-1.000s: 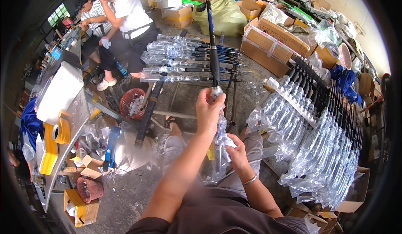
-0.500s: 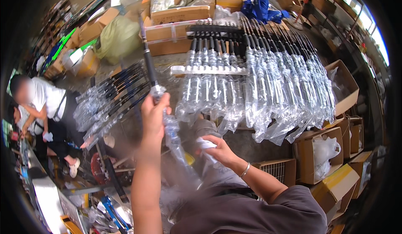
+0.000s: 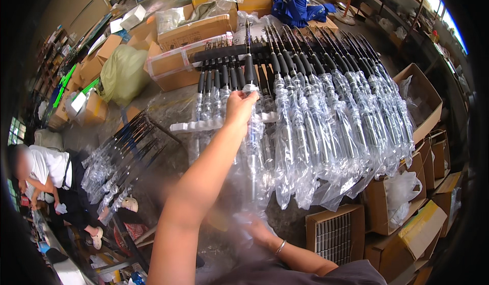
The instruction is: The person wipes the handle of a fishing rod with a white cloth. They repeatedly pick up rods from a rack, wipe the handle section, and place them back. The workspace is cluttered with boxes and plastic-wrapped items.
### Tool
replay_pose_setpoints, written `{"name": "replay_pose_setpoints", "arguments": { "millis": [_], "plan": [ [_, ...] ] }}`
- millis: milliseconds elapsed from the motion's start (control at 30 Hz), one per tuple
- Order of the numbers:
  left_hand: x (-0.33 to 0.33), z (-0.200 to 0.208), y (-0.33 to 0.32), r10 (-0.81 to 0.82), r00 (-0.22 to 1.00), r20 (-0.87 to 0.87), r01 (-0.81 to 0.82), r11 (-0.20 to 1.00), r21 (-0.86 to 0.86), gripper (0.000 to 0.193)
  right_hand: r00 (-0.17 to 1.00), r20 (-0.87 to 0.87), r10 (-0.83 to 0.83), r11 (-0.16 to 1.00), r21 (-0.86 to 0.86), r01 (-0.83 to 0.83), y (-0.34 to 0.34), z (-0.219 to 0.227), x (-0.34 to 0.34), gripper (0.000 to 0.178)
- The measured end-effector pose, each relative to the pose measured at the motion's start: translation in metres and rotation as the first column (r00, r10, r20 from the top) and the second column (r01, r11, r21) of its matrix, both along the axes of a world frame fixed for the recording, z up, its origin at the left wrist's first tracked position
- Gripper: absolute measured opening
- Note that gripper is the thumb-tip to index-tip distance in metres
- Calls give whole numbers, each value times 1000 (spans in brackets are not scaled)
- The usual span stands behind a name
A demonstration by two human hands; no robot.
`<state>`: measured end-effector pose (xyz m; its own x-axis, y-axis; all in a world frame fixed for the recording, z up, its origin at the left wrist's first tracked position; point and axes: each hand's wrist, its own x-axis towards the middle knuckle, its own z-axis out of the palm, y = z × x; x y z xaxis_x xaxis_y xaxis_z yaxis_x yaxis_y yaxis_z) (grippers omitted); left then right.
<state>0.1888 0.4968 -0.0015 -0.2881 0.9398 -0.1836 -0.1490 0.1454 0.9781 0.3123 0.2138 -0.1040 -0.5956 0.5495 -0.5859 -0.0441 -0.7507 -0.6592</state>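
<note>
My left hand [image 3: 238, 107] is closed around a fishing rod [image 3: 248, 70], just below its black foam grip. The rod stands tip away from me, and its lower part is wrapped in clear plastic. It is over the left part of a row of similar plastic-wrapped rods [image 3: 305, 127], near a white notched rest [image 3: 196, 125]. Low in front of me, my right hand [image 3: 261, 232] is blurred. Its fingers are closed on a white crumpled cloth [image 3: 244, 228], beside the lower end of the plastic sleeve. A silver bracelet circles that wrist.
More wrapped rods [image 3: 119, 157] lean at the left, near a seated person [image 3: 48, 168]. A carton [image 3: 336, 234] with grey tubes stands at the lower right, with open boxes [image 3: 395, 203] beside it. Behind the row are cartons [image 3: 178, 63] and a blue bundle [image 3: 298, 7].
My left hand has carried the rod rightward and away from me, over the row. My right hand with the white cloth has moved lower. The view has shifted.
</note>
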Motion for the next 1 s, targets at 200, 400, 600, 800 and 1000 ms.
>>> {"name": "replay_pose_setpoints", "arguments": {
  "millis": [200,400,600,800,1000],
  "plan": [
    [47,-30,68,17,996,-88,-22,998,-64,22,983,-162,-83,989,105,100,-2,-33,-2,39],
    [50,-50,90,-18,966,-257,-8,995,-99,24,961,-250,-120,991,31,132,-1,-48,-4,41],
    [52,-51,86,-12,971,-238,-8,996,-84,25,962,-256,-91,996,1,94,2,-48,-4,42],
    [49,-56,89,1,988,-155,-16,995,-97,27,958,-274,-91,996,-45,82,0,-57,-5,43],
    [50,-55,93,32,977,-212,-51,995,-82,31,952,-289,-96,995,-54,84,-1,-62,-7,43]
  ]
}}
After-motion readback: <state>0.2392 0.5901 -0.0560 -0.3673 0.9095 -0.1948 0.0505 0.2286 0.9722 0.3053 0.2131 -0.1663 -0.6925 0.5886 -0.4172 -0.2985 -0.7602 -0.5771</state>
